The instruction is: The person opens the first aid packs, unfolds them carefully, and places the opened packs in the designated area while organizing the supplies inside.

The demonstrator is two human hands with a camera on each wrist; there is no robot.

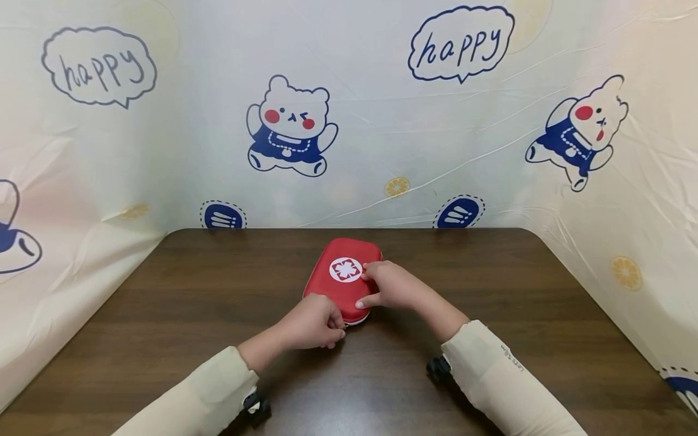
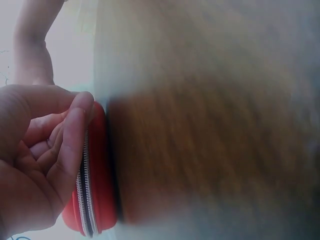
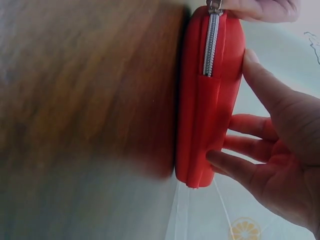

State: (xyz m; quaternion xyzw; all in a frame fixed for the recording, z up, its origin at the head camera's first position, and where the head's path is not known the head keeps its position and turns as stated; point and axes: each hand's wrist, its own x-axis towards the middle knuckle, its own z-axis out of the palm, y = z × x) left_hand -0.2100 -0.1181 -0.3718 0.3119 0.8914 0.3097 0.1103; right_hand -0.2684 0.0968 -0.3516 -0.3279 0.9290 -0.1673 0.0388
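Red case touches spread right fingers while bent left fingers pinch its zipper pull.

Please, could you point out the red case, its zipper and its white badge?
Red case (image 1: 345,293): head view, its top.
Zipper (image 3: 211,46): right wrist view, its metal teeth.
White badge (image 1: 346,270): head view, its middle.

Red case: near-left corner covered by the left grip, part of the right side by the right grip, underside hidden against the desk. Zipper pull: cut by the right wrist view's top edge. Lettering on right sleeve: too small to read; desk blurred in both wrist views.
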